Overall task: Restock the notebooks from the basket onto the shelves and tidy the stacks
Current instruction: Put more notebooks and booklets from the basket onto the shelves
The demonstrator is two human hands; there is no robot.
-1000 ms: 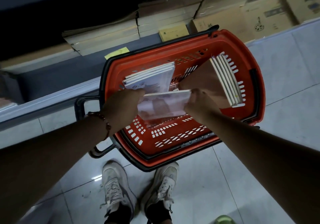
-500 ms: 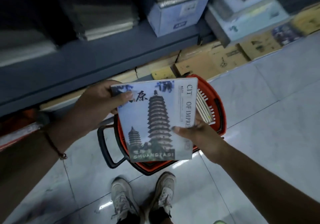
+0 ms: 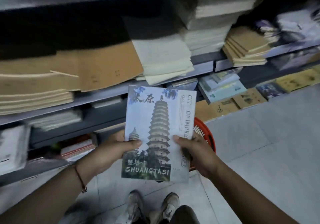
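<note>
Up it comes: the pale blue pagoda-cover notebook stack (image 3: 158,133), printed "SHUANGTASI" along the bottom, which a second ago was being dug out of the red plastic shopping basket (image 3: 206,133), is now held well clear of it, face-up in front of the grey metal shelves (image 3: 204,66). The left hand (image 3: 110,151) grips the lower left edge with the thumb pressed flat across the cover and the fingers curled out of sight beneath; the right hand (image 3: 197,151) mirrors it on the lower right edge, thumb on top, fingers wrapped under. Whether it is one notebook or several is hard to say from this angle. The view has swung up too: half a second ago the basket filled the space below the cover, now only a sliver of its rim peeks out behind the right side, and the shelving dominates. There's a leaning pile of cream-white notebooks (image 3: 164,59) on the middle shelf, a broad brown kraft-paper stack (image 3: 69,74) to its left, and a neat tan kraft notebook pile (image 3: 247,48) further right. That suggests the picking is done and the placing is next; the job now looks like finding the matching pile, and no pagoda covers are clearly visible on these blurred shelves.
</note>
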